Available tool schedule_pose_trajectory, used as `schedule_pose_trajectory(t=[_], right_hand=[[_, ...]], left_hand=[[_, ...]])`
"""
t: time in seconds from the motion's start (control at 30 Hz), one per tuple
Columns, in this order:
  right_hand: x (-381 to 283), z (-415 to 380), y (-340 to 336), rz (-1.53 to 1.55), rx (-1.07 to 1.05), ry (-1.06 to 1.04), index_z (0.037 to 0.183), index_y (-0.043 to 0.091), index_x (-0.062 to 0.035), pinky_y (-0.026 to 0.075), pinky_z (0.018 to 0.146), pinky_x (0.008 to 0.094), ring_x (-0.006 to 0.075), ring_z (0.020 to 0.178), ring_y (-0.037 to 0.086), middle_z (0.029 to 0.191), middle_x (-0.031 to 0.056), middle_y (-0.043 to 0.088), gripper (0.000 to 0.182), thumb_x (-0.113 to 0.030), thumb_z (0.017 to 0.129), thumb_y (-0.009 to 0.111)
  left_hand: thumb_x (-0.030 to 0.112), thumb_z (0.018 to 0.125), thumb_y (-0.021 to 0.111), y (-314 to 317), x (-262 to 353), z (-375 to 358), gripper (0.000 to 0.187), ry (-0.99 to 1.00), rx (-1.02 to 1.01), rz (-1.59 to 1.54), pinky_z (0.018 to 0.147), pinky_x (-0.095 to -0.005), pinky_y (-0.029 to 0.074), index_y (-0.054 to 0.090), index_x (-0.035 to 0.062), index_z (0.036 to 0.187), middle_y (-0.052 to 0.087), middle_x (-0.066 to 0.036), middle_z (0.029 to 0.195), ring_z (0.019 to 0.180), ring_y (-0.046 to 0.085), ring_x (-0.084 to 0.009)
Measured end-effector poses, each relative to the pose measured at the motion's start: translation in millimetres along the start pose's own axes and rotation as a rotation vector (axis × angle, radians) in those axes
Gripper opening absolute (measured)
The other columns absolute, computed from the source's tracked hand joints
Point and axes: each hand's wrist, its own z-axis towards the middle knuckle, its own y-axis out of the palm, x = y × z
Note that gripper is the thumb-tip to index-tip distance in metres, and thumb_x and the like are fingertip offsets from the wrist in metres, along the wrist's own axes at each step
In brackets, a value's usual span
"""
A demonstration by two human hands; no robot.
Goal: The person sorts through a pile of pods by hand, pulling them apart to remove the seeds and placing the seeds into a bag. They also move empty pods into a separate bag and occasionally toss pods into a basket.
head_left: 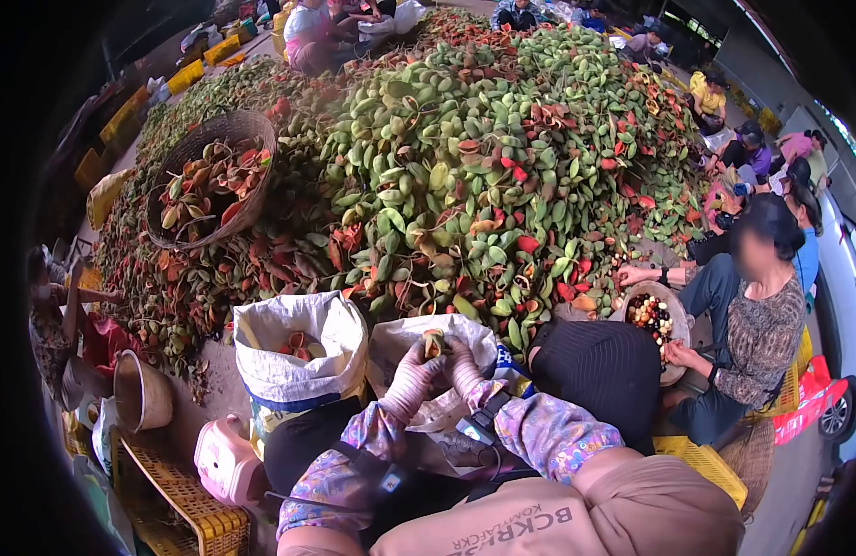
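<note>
A split seed pod (433, 344), green outside with orange-red along its opening, is held up between my two hands over an open white sack (483, 338). My left hand (413, 372), gloved, wraps its fingers around the pod's left side. From the other side my right hand (462, 360), gloved too, closes its fingers at the pod's edge; the fingertips are partly hidden. Left of these hands stands another white sack (247, 352) with some reddish pod shells (301, 347) inside.
A large heap of green and red pods (446, 176) fills the area ahead, with a wicker basket (268, 185) of opened pods on it. At right, a seated co-worker (761, 324) handles a bowl (680, 326) of seeds. A pink container (226, 463) and yellow crate (205, 528) stand left.
</note>
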Motion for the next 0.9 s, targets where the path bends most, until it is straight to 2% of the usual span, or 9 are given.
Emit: schedule_pose_trajectory(t=[0.03,0.07,0.2,0.3,0.33,0.43,0.63,0.7,0.9], right_hand=[[4,4,-3,-0.102,-0.053,0.019,0.105,0.056,-0.0077,0.049,0.056,0.0316,0.0162,0.066,0.057,0.078,0.0054,0.062,0.019,-0.006,0.085,0.054],[-14,6,-3,-0.096,-0.084,0.345,0.107,0.061,-0.0027,0.047,0.079,0.0293,0.0136,0.086,0.056,0.095,0.0040,0.063,0.025,0.001,0.082,0.055],[-28,11,-38,-0.290,-0.329,-0.071,0.113,0.059,-0.0036,0.044,0.085,0.0258,0.0125,0.093,0.057,0.103,0.0026,0.063,0.032,-0.025,0.089,0.059],[-21,22,-41,0.234,-0.187,0.184,0.117,0.057,-0.0043,0.043,0.087,0.0261,0.0126,0.098,0.055,0.106,0.0031,0.062,0.036,-0.029,0.091,0.057],[-15,26,-40,0.093,-0.171,0.113,0.119,0.056,-0.0050,0.044,0.087,0.0269,0.0128,0.100,0.054,0.108,0.0036,0.062,0.038,-0.032,0.092,0.055],[-8,22,-36,-0.203,-0.218,-0.059,0.133,0.037,-0.0067,0.037,0.097,0.0232,0.0144,0.115,0.042,0.125,0.0051,0.050,0.041,-0.023,0.097,0.047],[-39,10,-24,0.567,-0.350,0.229,0.118,0.055,-0.0056,0.046,0.084,0.0258,0.0161,0.093,0.056,0.102,0.0056,0.060,0.029,-0.017,0.091,0.057],[-67,-2,-17,0.278,-0.357,0.158,0.115,0.055,-0.0033,0.051,0.052,0.0297,0.0148,0.068,0.062,0.094,0.0050,0.063,0.029,-0.014,0.088,0.060],[-58,-11,9,-0.094,-0.053,-0.172,0.112,0.057,-0.0007,0.049,0.076,0.0233,0.0135,0.081,0.061,0.094,0.0053,0.064,0.027,-0.007,0.086,0.061]], left_hand=[[0.009,0.082,0.065,-9,-1,5,0.042,-0.015,0.037,0.022,0.086,-0.0298,0.045,0.049,0.0025,0.121,0.060,-0.005,0.105,0.095,0.057,-0.0158],[0.010,0.083,0.064,-17,-1,9,0.038,-0.028,0.118,0.035,0.083,-0.0301,0.046,0.051,0.0025,0.117,0.061,-0.005,0.102,0.092,0.058,-0.0163],[0.015,0.081,0.059,-36,23,12,0.032,0.097,0.125,-0.059,0.081,-0.0294,0.046,0.055,0.0031,0.111,0.062,-0.006,0.095,0.086,0.060,-0.0175],[0.020,0.083,0.057,-49,30,17,0.028,0.267,-0.087,0.350,0.083,-0.0304,0.046,0.058,0.0004,0.103,0.063,-0.007,0.092,0.085,0.060,-0.0189],[0.020,0.083,0.057,-48,28,19,0.028,0.266,-0.087,0.350,0.083,-0.0304,0.046,0.058,0.0004,0.103,0.063,-0.007,0.092,0.085,0.060,-0.0189],[0.022,0.083,0.059,-50,19,23,0.027,0.050,0.023,-0.183,0.079,-0.0314,0.048,0.059,0.0002,0.099,0.063,-0.007,0.088,0.081,0.061,-0.0198],[0.029,0.083,0.066,-62,22,24,0.038,0.068,0.252,-0.177,0.074,-0.0382,0.052,0.054,0.0038,0.109,0.062,-0.008,0.091,0.084,0.061,-0.0220],[0.027,0.083,0.068,-46,33,14,0.045,0.047,0.278,-0.090,0.072,-0.0366,0.053,0.047,0.0072,0.117,0.061,-0.007,0.094,0.085,0.061,-0.0205],[0.018,0.078,0.073,-37,32,13,0.052,0.104,0.169,0.075,0.074,-0.0347,0.053,0.043,0.0064,0.119,0.058,-0.007,0.105,0.088,0.060,-0.0205]])
